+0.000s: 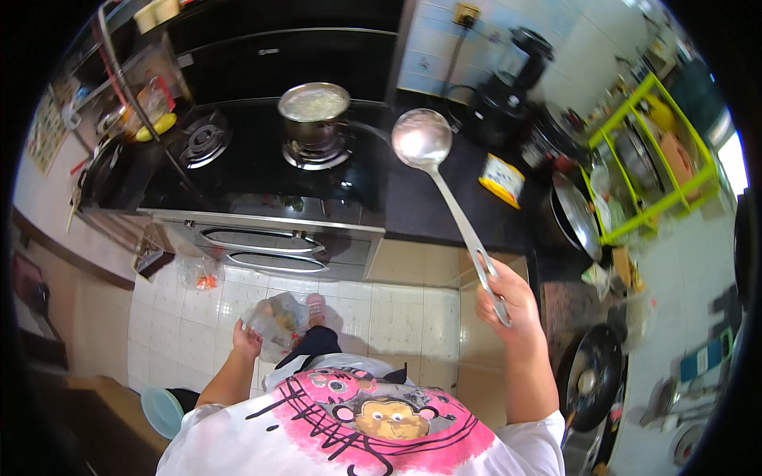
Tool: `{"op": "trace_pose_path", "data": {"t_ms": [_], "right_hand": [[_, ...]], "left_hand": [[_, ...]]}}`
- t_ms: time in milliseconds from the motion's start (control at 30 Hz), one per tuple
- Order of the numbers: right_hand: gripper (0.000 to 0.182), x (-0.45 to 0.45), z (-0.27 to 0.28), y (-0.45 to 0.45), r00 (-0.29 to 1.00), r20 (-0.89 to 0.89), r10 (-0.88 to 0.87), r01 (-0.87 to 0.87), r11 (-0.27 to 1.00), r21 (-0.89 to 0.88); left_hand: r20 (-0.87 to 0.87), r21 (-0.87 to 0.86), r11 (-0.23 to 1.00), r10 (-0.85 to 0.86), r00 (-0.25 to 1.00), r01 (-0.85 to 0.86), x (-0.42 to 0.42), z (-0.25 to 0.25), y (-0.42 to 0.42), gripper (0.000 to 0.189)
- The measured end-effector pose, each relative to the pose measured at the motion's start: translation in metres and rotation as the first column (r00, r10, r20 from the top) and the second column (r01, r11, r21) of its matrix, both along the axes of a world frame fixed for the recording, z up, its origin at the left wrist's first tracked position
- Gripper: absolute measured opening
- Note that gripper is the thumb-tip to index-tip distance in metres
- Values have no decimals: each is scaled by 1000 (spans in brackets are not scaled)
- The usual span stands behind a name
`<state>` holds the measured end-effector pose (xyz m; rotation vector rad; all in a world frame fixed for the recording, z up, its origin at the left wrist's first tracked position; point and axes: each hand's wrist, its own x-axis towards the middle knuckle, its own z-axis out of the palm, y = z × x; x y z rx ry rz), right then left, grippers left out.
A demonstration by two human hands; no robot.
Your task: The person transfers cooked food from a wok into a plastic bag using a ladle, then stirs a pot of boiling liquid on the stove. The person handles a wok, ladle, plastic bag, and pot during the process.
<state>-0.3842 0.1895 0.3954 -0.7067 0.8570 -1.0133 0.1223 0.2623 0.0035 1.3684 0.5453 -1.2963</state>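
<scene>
My right hand [507, 297] is closed around the slotted handle of a metal ladle [422, 140], whose round bowl is raised over the counter, right of the stove. On the stove's right burner [315, 156] stands a metal saucepan [314, 107] with pale, bubbling liquid in it; its handle points right, towards the ladle. My left hand [247, 340] hangs low at my left side, beside a clear plastic bag [277, 327] with things in it. Whether those fingers grip the bag cannot be told.
A yellow and white packet [502, 180] lies on the dark counter [425, 205]. Behind it are a black blender [503, 95] and a rice cooker [547, 140]. Farther right stand a metal pan [574, 214], a green rack [655, 160] and a black wok [592, 378]. The left burner [204, 140] holds no pot.
</scene>
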Motion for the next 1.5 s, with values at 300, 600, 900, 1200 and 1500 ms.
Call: {"op": "trace_pose_path", "data": {"t_ms": [300, 600, 900, 1200, 1500], "right_hand": [[38, 145, -22, -232, 414, -893, -174, -346, 878, -332], [36, 203, -40, -346, -191, -786, -588, -724, 625, -292], [37, 199, -37, -393, -262, -765, -588, -810, 565, -157], [37, 186, 23, -400, -408, -842, -352, -812, 562, 158], [40, 183, 61, -402, -401, -909, -113, -836, 450, 313]], "left_hand": [[-89, 258, 934, 276, 957, -246, 77, -60, 8, 38], [-161, 285, 897, 391, 906, -337, 157, -153, 71, 36], [33, 190, 851, 494, 869, -490, 110, -41, -8, 31], [99, 191, 803, 556, 825, -564, 80, -29, -39, 39], [73, 257, 762, 598, 798, -595, 67, -59, -33, 35]]}}
